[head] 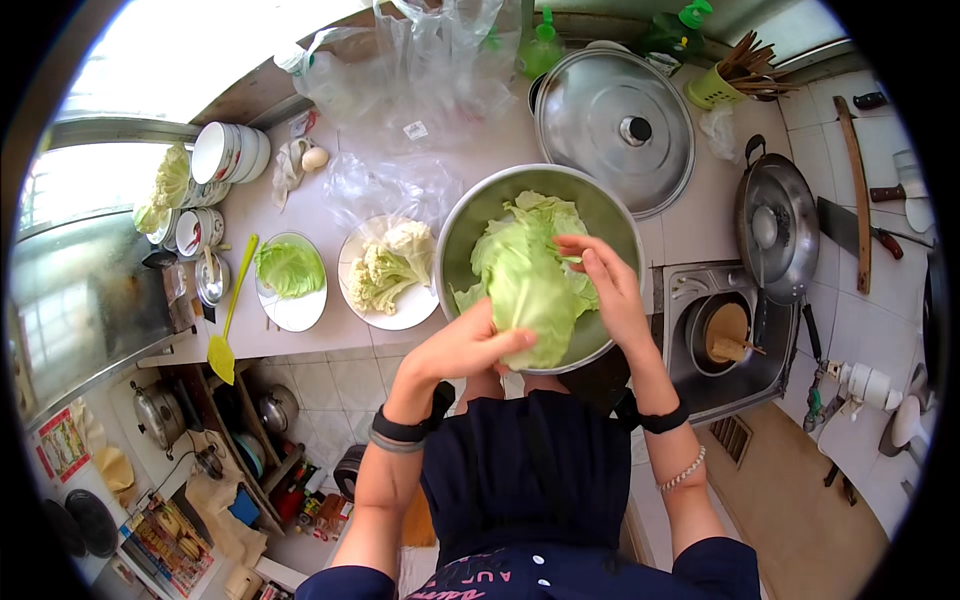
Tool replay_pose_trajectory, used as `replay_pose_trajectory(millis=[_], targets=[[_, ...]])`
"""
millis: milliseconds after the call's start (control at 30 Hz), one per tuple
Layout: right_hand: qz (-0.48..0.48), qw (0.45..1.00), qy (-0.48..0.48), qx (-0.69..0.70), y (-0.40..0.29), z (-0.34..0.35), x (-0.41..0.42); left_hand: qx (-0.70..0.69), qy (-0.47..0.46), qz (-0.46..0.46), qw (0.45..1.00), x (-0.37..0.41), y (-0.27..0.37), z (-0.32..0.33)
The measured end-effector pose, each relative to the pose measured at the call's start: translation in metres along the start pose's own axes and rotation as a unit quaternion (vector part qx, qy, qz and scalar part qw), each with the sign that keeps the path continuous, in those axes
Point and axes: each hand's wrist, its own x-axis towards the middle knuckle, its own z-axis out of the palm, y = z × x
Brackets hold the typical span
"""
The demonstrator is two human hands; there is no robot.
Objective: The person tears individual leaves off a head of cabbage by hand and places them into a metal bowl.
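A large steel bowl (621,315) sits at the counter's front edge, with torn cabbage leaves (499,232) in it. Over its near part, my left hand (476,337) grips a pale green cabbage leaf (536,307), thumb on top; some of its fingers are hidden under the leaf. My right hand (604,281) is at the leaf's right, fingers apart and holding nothing. Left of the bowl stands a white plate (409,311) of cauliflower pieces (379,277). Farther left, another white plate (304,315) bears a cabbage piece (289,268).
Behind the bowl lies a large steel lid (600,135). A sink (690,394) with a pan inside is at the right, beside a wok (791,225). Plastic bags (435,82) lie at the back. A yellow-green spatula (221,356) overhangs the counter; stacked bowls (229,154) stand far left.
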Motion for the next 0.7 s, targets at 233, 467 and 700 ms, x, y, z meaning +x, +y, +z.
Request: replay_pose_trajectory(millis=[233, 467, 700], targets=[[-0.216, 0.933, -0.135, -0.255, -0.072, 0.007, 0.004, 0.174, -0.144, -0.033, 0.974, 0.024, 0.031, 0.000], [-0.134, 0.964, 0.114, -0.200, -0.060, 0.013, -0.024, 0.102, 0.021, 0.002, 0.995, 0.025, 0.021, 0.005], [-0.273, 0.900, 0.048, -0.336, -0.065, 0.028, -0.030, -0.182, 0.173, -0.047, 0.967, 0.029, 0.021, 0.017]])
